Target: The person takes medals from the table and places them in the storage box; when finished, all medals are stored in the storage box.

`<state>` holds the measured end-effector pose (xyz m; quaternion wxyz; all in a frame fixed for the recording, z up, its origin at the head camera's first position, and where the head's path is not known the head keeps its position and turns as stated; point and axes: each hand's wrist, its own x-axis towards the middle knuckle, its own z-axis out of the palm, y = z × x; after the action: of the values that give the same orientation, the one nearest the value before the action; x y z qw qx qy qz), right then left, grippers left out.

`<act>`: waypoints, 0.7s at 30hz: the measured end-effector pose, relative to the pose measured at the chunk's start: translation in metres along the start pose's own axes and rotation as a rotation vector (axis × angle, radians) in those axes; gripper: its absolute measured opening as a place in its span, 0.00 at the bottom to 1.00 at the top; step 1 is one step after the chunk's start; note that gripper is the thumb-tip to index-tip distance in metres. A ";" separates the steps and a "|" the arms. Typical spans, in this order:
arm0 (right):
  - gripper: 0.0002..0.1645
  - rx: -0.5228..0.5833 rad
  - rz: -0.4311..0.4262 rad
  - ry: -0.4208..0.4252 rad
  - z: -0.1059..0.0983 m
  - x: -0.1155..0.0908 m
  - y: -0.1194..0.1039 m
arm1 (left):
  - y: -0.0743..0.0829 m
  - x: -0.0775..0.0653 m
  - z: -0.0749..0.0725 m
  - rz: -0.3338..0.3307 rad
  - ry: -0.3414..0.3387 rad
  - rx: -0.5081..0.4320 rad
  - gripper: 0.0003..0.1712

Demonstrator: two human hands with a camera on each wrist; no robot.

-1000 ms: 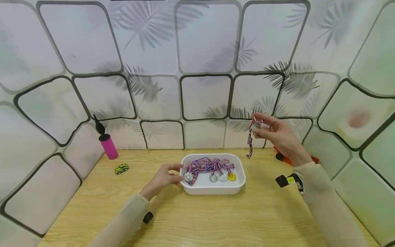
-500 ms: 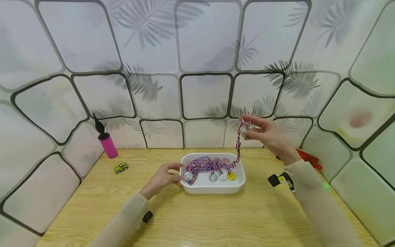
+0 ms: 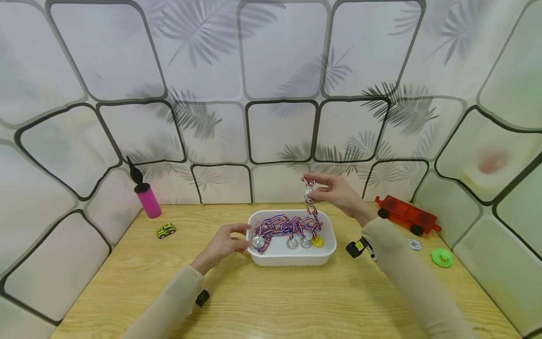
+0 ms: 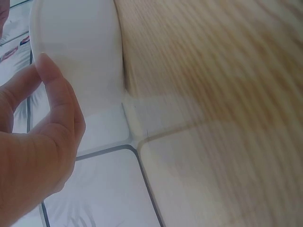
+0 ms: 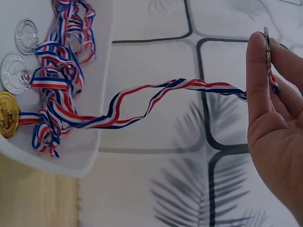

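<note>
A white plastic tub (image 3: pixel 292 260) stands on the wooden table, holding several medals with tangled red, white and blue ribbons (image 3: pixel 275 226). Silver medals (image 3: pixel 292 243) and one gold medal (image 3: pixel 317 241) lie along its near side. My left hand (image 3: pixel 221 246) pinches the tub's left rim; in the left wrist view, thumb and fingers (image 4: pixel 56 90) meet at that rim. Above the tub's right half, my right hand (image 3: pixel 340 194) pinches a silver medal (image 3: pixel 308 192). Seen edge-on in the right wrist view, this medal (image 5: pixel 268 52) has its ribbon (image 5: pixel 163 90) hanging down into the tub.
At the back left stand a pink pump (image 3: pixel 148 201) and a small green toy car (image 3: pixel 166 230). On the right lie a red toy wagon (image 3: pixel 408 215), a small blue-and-white piece (image 3: pixel 415 245) and a green round toy (image 3: pixel 442 258). A patterned wall (image 3: pixel 281 132) closes off the back.
My right hand has carried the silver medal left and lower, from right of the tub to above it, its ribbon now reaching inside. The left hand has stayed at the rim.
</note>
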<state>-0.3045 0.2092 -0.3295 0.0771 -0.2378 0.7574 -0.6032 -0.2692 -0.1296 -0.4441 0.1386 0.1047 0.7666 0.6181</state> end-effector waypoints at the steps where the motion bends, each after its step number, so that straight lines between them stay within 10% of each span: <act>1: 0.35 0.000 0.001 -0.008 0.003 0.003 0.003 | 0.000 0.000 0.000 -0.001 0.001 -0.002 0.33; 21: 0.35 0.018 0.070 -0.157 0.042 0.035 0.037 | -0.001 0.000 0.000 0.014 0.004 -0.012 0.32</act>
<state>-0.3280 0.1625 -0.3698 0.1594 -0.2568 0.7515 -0.5865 -0.2694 -0.1302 -0.4449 0.1336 0.1079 0.7626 0.6237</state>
